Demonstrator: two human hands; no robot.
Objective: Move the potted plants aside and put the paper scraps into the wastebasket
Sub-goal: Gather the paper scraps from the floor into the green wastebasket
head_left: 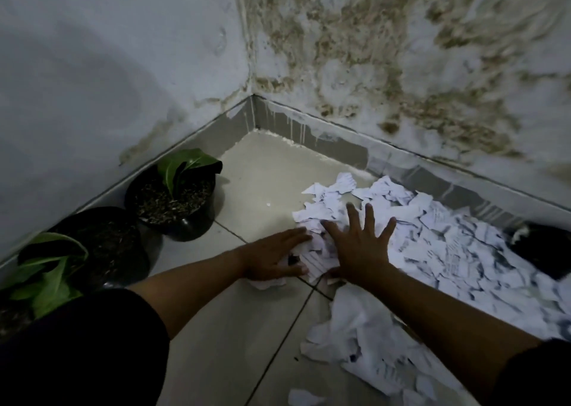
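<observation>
Since both potted plants (173,195) already sit by the left wall, what's left is the paper scraps (432,244) on the floor, left hand (272,257) flat, right hand (361,244) fingers spread on them.

Two pale walls (108,65) meet in a corner. The right-hand wall is blotched with brown damp stains (401,65). A grey baseboard (340,146) runs along a beige tiled floor (262,170) with dark grout lines.

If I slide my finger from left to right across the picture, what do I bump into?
Near potted plant → far potted plant → left hand → right hand → paper scraps → a dark object, too blurred to name.
</observation>
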